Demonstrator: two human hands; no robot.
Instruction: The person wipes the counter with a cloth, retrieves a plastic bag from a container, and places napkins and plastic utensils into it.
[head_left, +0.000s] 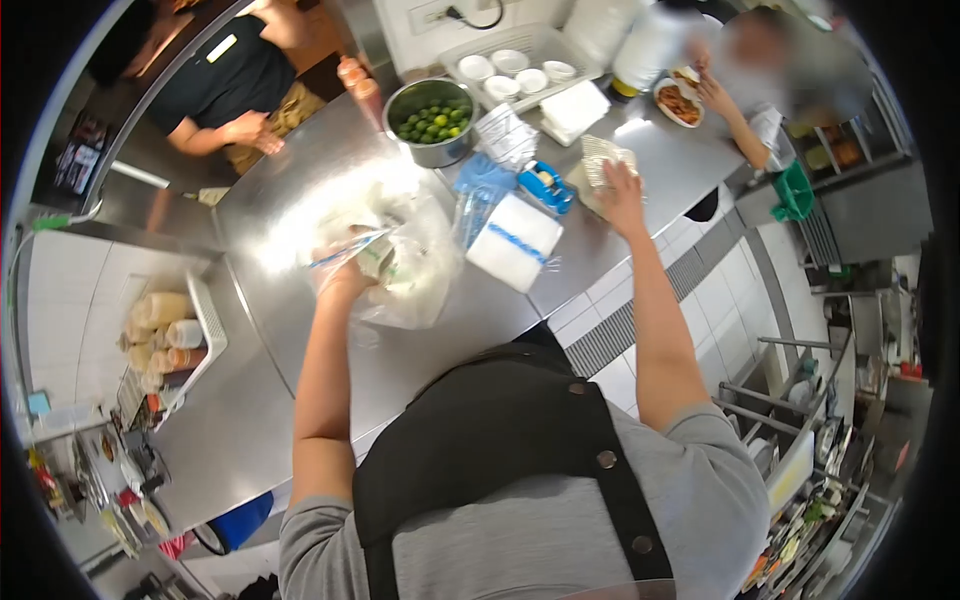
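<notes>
My left hand [345, 275] grips the top of a clear plastic bag [410, 265] that rests on the steel counter [300, 200] and holds pale packed items. My right hand [622, 195] reaches far forward and lies on a crinkled light-coloured packet [603, 155] on the counter. Between my hands lie a white roll with blue print [515, 242], a blue-and-white pack [545, 187] and some clear wrapping [480, 195].
A metal bowl of green limes [432, 118] stands behind the bag, with a tray of small white bowls [515, 65] further back. A person in black stands at far left [225, 85]; another at far right handles a plate of food [678, 103]. A rack of bottles [165, 340] sits left.
</notes>
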